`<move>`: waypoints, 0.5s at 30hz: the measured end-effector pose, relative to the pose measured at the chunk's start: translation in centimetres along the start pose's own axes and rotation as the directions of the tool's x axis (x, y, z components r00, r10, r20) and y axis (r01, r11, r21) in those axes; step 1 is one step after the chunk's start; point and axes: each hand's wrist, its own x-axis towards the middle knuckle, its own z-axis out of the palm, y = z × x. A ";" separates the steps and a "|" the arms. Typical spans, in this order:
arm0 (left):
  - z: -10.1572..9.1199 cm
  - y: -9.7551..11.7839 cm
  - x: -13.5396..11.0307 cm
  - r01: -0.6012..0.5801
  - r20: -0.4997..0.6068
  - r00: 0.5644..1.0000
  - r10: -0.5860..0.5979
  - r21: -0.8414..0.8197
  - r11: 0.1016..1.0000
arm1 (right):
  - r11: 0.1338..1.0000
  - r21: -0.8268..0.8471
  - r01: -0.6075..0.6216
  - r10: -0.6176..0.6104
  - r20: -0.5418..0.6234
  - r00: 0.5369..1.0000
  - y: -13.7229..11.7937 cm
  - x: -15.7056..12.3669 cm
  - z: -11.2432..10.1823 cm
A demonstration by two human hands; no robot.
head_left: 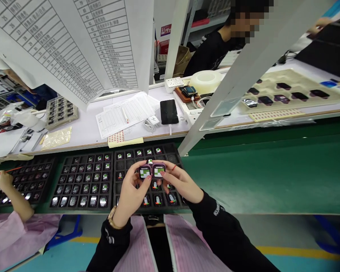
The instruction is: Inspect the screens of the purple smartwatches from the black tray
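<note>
My left hand (133,190) is closed around a smartwatch (144,172) with a purple case and a lit green and white screen. Side by side with it is a second smartwatch (159,171) of the same look, gripped in my right hand (184,183), whose thumb rests at the screen's edge. Both are held above a black foam tray (119,165), and the hands hide part of it. Several more watches with lit screens sit in its compartments, among them a watch (158,199) below my hands.
Left of my tray lies another filled tray (83,181); beyond it a co-worker's hand (4,181) is over a third tray (31,181). A slanted white post (229,83) rises in front. The shelf holds papers (124,113), a phone (169,112) and a pale tray (291,81). Green bench surface (257,170) extends rightward.
</note>
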 end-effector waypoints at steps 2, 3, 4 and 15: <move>0.1 -0.1 0.2 0.007 -0.023 1.000 -0.006 0.002 1.000 | 1.000 0.002 0.008 -0.008 0.016 1.000 0.1 0.0 0.0; 0.1 -0.2 0.3 0.014 -0.037 0.999 -0.014 0.006 1.000 | 1.000 0.002 0.010 -0.010 0.021 1.000 0.1 0.1 -0.1; 0.2 -0.3 0.4 0.022 -0.051 0.998 -0.022 0.012 1.000 | 1.000 0.001 0.010 -0.010 0.024 1.000 0.2 0.1 -0.1; -1.2 -1.4 1.9 0.089 -0.010 0.996 -0.090 -0.065 0.994 | 0.996 -0.040 -0.074 0.073 -0.008 0.997 2.9 1.6 -1.6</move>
